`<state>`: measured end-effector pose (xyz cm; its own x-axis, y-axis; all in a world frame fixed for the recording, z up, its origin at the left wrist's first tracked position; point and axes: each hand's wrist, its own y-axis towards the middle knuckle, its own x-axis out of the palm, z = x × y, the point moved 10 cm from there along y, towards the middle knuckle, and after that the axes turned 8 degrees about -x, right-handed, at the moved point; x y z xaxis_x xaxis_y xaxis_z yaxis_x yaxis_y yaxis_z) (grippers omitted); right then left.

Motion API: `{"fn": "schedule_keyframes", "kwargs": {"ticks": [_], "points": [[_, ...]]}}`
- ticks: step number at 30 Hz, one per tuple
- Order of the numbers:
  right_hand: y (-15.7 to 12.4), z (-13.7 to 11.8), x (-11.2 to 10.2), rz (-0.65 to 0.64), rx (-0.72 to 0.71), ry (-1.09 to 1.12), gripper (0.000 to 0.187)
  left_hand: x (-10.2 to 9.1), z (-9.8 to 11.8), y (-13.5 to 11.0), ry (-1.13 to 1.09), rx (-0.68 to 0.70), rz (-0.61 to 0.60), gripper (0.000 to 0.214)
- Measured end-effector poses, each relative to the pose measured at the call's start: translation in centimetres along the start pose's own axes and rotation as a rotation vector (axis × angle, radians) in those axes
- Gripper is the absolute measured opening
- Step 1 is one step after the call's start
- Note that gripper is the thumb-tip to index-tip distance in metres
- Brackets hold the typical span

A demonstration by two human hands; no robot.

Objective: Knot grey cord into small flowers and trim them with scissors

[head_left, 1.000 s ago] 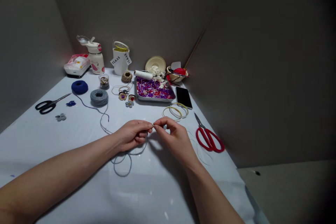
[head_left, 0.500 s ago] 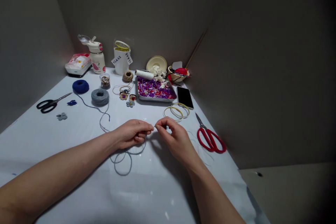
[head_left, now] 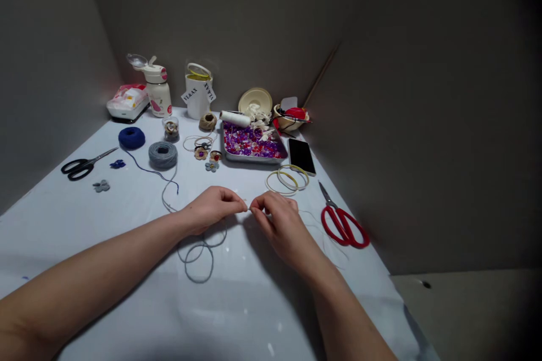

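In the head view, the left hand (head_left: 214, 208) and the right hand (head_left: 277, 217) meet almost tip to tip above the white table (head_left: 254, 316), each with thumb and forefinger pinched closed. A tiny pale bit (head_left: 249, 208) shows between the fingertips, and both seem to hold it; whether it is the yarn's end cannot be told. The grey yarn strand (head_left: 200, 282) runs from the grey yarn ball (head_left: 163, 155), passes beneath the left forearm and lies in loose loops, one reaching up behind the left hand.

The likeliest trouble is a slip: the piece is so small that slightly uneven tension could pull it from either pinch. The overlapping loops could tighten into a knot if the strand were drawn quickly, and the forearm could snag it if lowered. The blue yarn tail (head_left: 148, 171) lies close enough to tangle with it. Near the right wrist, a thin thread (head_left: 313, 220) could catch on the sleeveless arm.
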<state>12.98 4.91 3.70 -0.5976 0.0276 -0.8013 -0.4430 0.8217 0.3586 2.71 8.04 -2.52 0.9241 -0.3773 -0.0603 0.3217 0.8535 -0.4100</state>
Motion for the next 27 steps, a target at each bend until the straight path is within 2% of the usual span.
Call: {"fn": "schedule_keyframes", "kwargs": {"ticks": [5, 12, 19, 23, 27], "points": [[0.0, 0.2, 0.2, -0.017, 0.02, -0.053, 0.013, 0.2, 1.6, -0.3, 0.146, 0.194, 0.027, 0.012], [0.0, 0.2, 0.6, -0.064, 0.025, -0.137, 0.016, 0.6, 2.1, -0.7, 0.365, 0.304, 0.094, 0.014], [-0.2, 0.6, 1.0, -0.091, 0.051, -0.146, 0.017, 1.5, 4.0, -2.4, 0.614, 0.523, 0.159, 0.015], [-0.3, 0.9, 0.9, -0.088, 0.092, -0.052, 0.016, 1.6, 4.1, -2.7, 0.635, 0.539, 0.167, 0.015], [-0.4, 1.7, 0.9, -0.089, 0.18, 0.111, 0.017, 1.3, 3.2, -1.9, 0.463, 0.45, 0.118, 0.012]]}}
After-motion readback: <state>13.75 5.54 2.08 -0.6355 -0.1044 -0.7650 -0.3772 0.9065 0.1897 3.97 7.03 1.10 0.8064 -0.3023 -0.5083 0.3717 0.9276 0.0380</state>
